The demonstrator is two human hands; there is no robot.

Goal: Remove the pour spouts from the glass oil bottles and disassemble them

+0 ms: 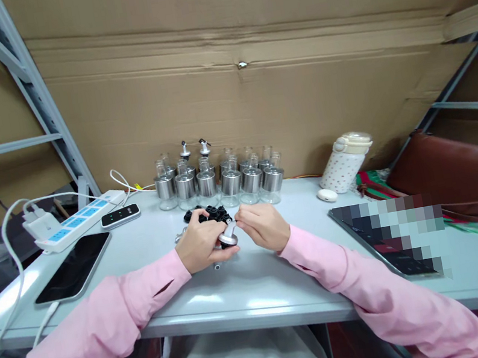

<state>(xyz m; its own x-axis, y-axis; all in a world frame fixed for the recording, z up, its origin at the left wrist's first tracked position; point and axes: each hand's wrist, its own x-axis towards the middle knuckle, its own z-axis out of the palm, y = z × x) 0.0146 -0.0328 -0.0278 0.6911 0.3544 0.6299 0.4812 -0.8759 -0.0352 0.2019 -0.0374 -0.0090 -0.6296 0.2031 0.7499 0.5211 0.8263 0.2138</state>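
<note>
My left hand (202, 241) is closed around a bottle pourer (229, 237) with a silver dome, a spout and a black underside. At the tip of its spout, the fingers of my right hand (264, 226) are pinched together; what they hold, if anything, is hidden. Behind my left hand lies a pile of black stopper parts (214, 212), with small silver pieces (181, 236) at its left. Several glass bottles (207, 183) with steel sleeves stand in rows behind the pile. Two at the back carry pourers (204, 147).
On the left are a power strip (85, 219), a small black-faced device (120, 216) and a phone (75, 269) with white cables. To the right stand a white flask (346, 162), a round white case (327, 195), a dark tablet (382, 240) and a brown bag (462, 172). Cardboard (254, 103) walls the back.
</note>
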